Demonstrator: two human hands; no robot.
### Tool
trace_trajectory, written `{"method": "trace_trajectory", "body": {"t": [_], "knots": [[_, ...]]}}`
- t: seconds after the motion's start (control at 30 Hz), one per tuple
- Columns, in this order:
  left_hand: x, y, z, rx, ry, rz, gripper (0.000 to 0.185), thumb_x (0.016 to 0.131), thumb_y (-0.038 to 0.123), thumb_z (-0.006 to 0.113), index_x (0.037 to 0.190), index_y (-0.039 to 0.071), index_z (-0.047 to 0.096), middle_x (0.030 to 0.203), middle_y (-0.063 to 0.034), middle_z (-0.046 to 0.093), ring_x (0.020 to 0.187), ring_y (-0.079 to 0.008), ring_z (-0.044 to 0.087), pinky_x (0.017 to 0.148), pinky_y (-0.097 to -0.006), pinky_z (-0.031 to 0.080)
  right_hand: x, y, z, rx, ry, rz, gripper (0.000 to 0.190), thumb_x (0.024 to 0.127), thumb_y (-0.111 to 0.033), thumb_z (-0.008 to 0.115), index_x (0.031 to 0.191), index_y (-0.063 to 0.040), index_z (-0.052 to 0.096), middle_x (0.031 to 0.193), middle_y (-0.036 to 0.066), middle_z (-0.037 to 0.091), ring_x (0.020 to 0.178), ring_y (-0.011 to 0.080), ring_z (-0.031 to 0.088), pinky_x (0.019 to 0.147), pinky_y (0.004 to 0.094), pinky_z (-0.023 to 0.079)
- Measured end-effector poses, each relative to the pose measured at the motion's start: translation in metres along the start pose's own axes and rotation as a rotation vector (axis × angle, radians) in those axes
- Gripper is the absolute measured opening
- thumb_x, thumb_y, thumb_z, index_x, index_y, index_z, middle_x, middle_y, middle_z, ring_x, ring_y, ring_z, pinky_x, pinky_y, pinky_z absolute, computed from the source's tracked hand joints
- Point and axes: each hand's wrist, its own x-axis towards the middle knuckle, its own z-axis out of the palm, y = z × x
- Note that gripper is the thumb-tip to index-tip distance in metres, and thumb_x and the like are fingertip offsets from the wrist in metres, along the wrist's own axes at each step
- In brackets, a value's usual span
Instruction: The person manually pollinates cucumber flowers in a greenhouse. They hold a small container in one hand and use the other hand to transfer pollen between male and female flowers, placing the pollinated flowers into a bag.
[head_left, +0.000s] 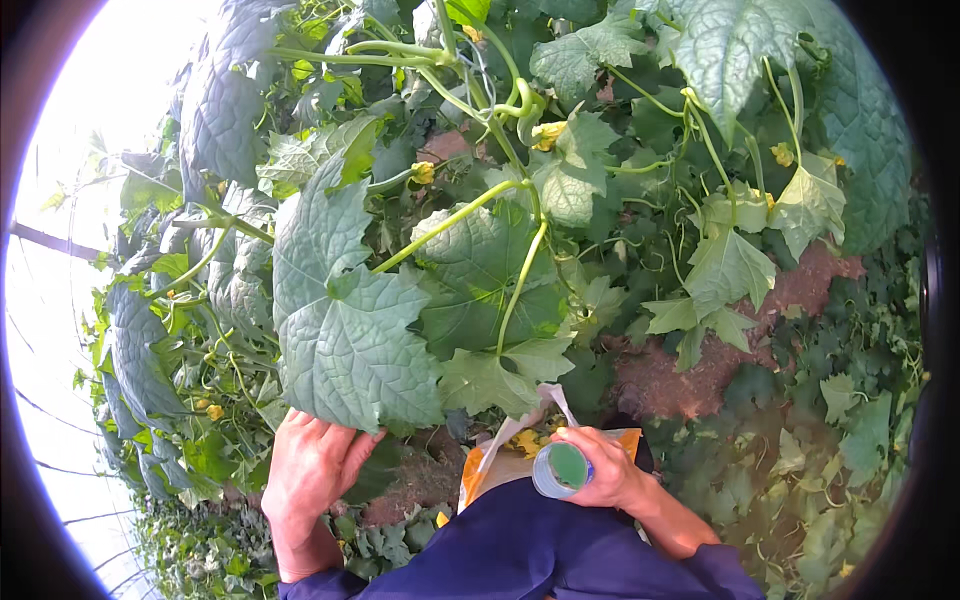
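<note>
My right hand (604, 465) grips a clear plastic cup (551, 480) with something green inside. Just behind the cup, a white and orange bag (474, 472) hangs at my waist with yellow flowers (527, 442) in it. On the other side, my left hand (315, 465) reaches up to the lower edge of a large lobed leaf (352, 345). The leaf hides its fingertips, so whether they pinch anything is not visible. A yellow flower (549, 135) and a small fruit tipped by a withered bloom (422, 173) sit higher on the vine.
A thick vine stem (499, 135) climbs through the middle, tied by a pale string (480, 71). Broad leaves (750, 52) overhang at the upper right. Brown soil (690, 382) shows between plants. Bright sheeting with dark wires (60, 405) lies at the left.
</note>
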Motion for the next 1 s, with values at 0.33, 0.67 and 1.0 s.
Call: {"method": "trace_trajectory", "body": {"t": [0.33,0.67,1.0], "knots": [[0.011,0.050,0.008,-0.439,0.429,-0.538,0.045,0.110,0.035,0.050,0.133,-0.002,0.062,0.122,-0.0162,0.070,0.114,-0.0290,0.064,0.101,-0.0423,0.047,0.005,0.042,-0.125,0.114,-0.134,-0.017,0.089,0.060,-0.010,0.096,0.135,0.004,0.050,0.114,0.021,0.070,0.096,0.0371,0.072,0.085,0.0444,0.060],[0.081,0.108,0.039,-0.930,0.489,-0.350,0.038,0.105,0.012,0.060,0.138,-0.004,0.056,0.111,-0.0127,0.071,0.102,-0.0218,0.069,0.093,-0.0366,0.053,0.041,0.018,-0.141,-0.089,-0.056,-0.120,0.094,0.061,-0.010,0.096,0.140,0.006,0.046,0.115,0.021,0.069,0.099,0.0332,0.073,0.088,0.0412,0.059],[0.121,0.137,0.101,-0.970,0.378,0.100,0.028,0.095,0.005,0.071,0.122,-0.002,0.067,0.101,-0.0138,0.074,0.092,-0.0283,0.072,0.082,-0.0378,0.056,0.008,-0.026,-0.174,-0.359,0.083,0.097,0.091,0.064,-0.007,0.094,0.140,0.009,0.046,0.113,0.019,0.071,0.101,0.0262,0.073,0.091,0.0382,0.059]]}}
